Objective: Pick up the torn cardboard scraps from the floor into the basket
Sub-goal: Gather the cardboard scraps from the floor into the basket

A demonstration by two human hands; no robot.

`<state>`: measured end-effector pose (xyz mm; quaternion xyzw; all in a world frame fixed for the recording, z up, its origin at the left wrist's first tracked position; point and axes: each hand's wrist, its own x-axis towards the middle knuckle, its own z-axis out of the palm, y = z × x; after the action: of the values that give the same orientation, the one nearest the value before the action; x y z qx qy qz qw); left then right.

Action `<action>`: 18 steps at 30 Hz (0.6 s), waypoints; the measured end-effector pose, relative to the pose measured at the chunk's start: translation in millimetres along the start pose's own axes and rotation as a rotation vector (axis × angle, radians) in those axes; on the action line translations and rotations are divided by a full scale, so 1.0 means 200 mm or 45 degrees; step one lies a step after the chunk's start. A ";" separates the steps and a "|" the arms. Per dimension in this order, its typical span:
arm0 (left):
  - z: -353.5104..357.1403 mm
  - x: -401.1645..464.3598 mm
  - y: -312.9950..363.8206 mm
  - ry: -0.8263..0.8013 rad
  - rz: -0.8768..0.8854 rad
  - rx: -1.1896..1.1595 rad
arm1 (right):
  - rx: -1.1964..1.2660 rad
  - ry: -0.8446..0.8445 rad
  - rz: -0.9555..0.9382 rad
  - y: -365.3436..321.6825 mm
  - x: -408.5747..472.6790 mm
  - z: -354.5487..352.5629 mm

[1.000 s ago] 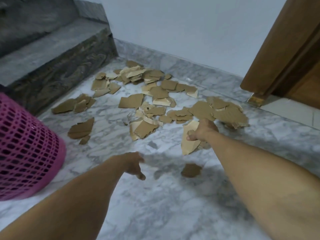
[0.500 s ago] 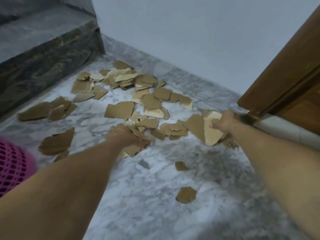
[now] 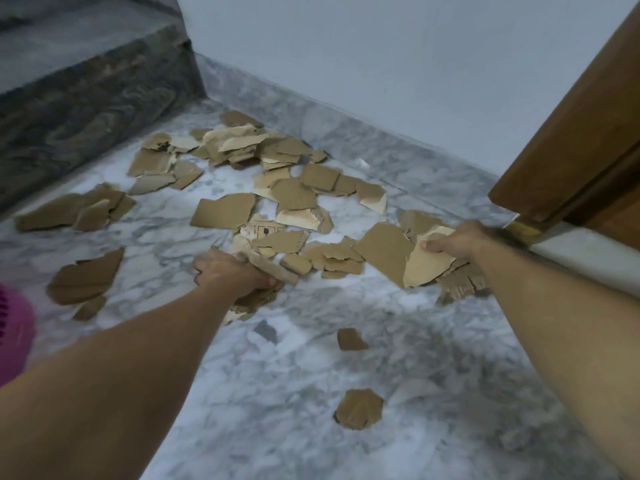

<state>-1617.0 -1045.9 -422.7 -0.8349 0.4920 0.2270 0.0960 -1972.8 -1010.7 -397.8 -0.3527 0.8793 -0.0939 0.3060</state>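
scraps (image 3: 294,199) litter the floor (image 3: 277,427); my left hand (image 3: 235,271) grips a bunch, my right hand (image 3: 453,239) pinches a pale piece (image 3: 424,266). next, carry both to the basket (image 3: 14,327).

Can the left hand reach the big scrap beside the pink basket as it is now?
Probably not at once: the left hand is already closed on a bunch of scraps. Bare floor lies between it and the big scrap, so nothing blocks the way.
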 end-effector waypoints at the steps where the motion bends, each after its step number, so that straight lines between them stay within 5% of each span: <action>1: -0.01 -0.01 -0.02 0.004 -0.003 -0.016 | -0.001 -0.019 -0.028 -0.01 0.01 -0.01; 6: -0.02 -0.05 -0.07 -0.023 0.076 0.092 | -0.021 -0.084 -0.234 -0.06 -0.04 -0.01; 13: -0.08 -0.01 -0.14 -0.223 0.207 -0.549 | -0.182 -0.367 -0.380 -0.17 -0.13 -0.02; 18: -0.18 -0.01 -0.15 -0.510 0.271 -0.697 | -0.116 -0.423 -0.360 -0.25 -0.14 0.00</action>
<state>-1580.8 -1043.7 -392.0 -0.7127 0.4686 0.5184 -0.0611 -1928.2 -1028.7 -366.1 -0.4965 0.7620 -0.0367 0.4142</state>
